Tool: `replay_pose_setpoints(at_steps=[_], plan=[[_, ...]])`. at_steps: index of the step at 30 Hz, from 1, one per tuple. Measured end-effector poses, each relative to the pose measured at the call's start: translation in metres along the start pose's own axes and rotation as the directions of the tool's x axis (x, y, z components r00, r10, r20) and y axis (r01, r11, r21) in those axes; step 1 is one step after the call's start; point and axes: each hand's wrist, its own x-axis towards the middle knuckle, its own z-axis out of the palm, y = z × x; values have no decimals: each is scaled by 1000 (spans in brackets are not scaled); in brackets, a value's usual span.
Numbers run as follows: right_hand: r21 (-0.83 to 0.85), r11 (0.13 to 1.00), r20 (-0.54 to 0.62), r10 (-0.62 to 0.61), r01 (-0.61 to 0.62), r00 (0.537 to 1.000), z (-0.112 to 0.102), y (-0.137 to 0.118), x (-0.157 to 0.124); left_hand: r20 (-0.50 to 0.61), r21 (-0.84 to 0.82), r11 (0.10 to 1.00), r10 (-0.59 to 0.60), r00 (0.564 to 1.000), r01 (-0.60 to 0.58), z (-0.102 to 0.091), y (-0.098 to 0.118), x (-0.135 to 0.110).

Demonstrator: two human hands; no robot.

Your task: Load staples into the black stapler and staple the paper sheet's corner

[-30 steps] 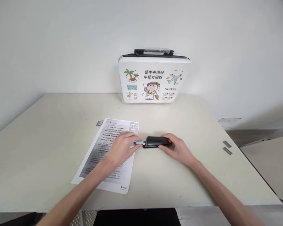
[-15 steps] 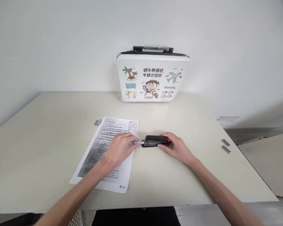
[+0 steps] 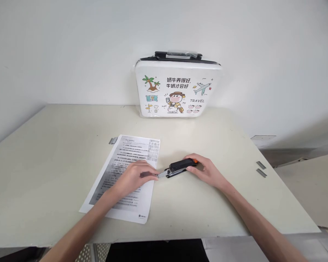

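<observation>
My right hand (image 3: 206,170) grips the rear of a black stapler (image 3: 179,165) that has an orange part at its back end. The stapler lies slanted over the table, its front towards my left hand. Between the thumb and fingers of my left hand (image 3: 136,175) is a silver-grey strip of staples (image 3: 162,174), its far end at the stapler's front. How far it reaches inside cannot be seen. Under my left hand and forearm lies a printed sheet of paper (image 3: 120,213), partly covered by them.
Two grey staple strips (image 3: 261,169) lie near the table's right edge. More grey strips (image 3: 113,141) rest by the paper's upper left corner. A white cartoon-printed case (image 3: 158,72) with a black handle stands against the wall at the back of the table (image 3: 49,145).
The stapler has turned, its front end swinging nearer to me. My left hand has moved slightly down and left with the strip, and more of the strip shows.
</observation>
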Motion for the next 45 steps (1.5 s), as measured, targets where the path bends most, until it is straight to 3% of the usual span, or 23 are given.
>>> replay_pose_setpoints(at_steps=[5,10,17,26,30,35,41,45], plan=[[6,999,45,-41,41,998,1,4,1,63,-89,994,66,996,-60,12,-8,41],[27,997,30,-71,70,997,2,7,1,162,-30,993,120,979,-117,16,-14,66],[26,997,12,-71,71,997,4,9,0,107,113,967,217,970,-229,23,-18,60],[-9,1000,27,-9,9,1000,2,7,-3,123,161,955,231,965,-249,16,-11,59],[-63,998,79,13,-8,997,-7,-7,0,73,206,942,255,964,-264,-2,-16,47],[-169,982,29,86,-80,996,-6,-40,19,-57,225,962,171,984,-155,-21,-32,32],[-288,954,67,110,-86,992,18,-70,53,-59,292,945,171,983,-147,-18,-43,25],[-294,949,37,131,-115,991,16,-69,60,-57,337,931,169,984,-141,-15,-45,21]])
